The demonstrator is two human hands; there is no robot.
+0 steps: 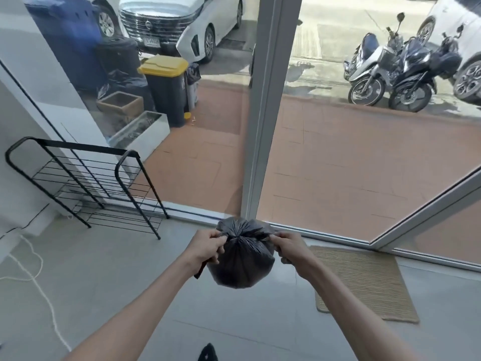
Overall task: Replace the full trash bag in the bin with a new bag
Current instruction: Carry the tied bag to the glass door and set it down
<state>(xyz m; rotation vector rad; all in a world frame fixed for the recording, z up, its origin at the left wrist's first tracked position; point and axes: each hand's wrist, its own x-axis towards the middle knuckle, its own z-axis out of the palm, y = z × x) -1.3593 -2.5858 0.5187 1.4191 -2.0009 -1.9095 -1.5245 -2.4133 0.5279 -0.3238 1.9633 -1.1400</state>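
A small, full black trash bag [242, 261] hangs in the air in front of me, above the grey tiled floor. Its top is gathered into a bunched knot. My left hand [207, 247] pinches the bag's left flap and my right hand [289, 247] pinches the right flap, the two pulling apart at the knot. Outside the glass stands a dark bin with a yellow lid [166, 87]. No indoor bin or new bag is in view.
A black wire shoe rack [86, 183] stands at the left by the wall. A woven doormat [361, 282] lies at the right before the open glass door [426, 207]. A white cord [33, 280] trails on the floor. Cars and motorbikes [390, 74] are parked outside.
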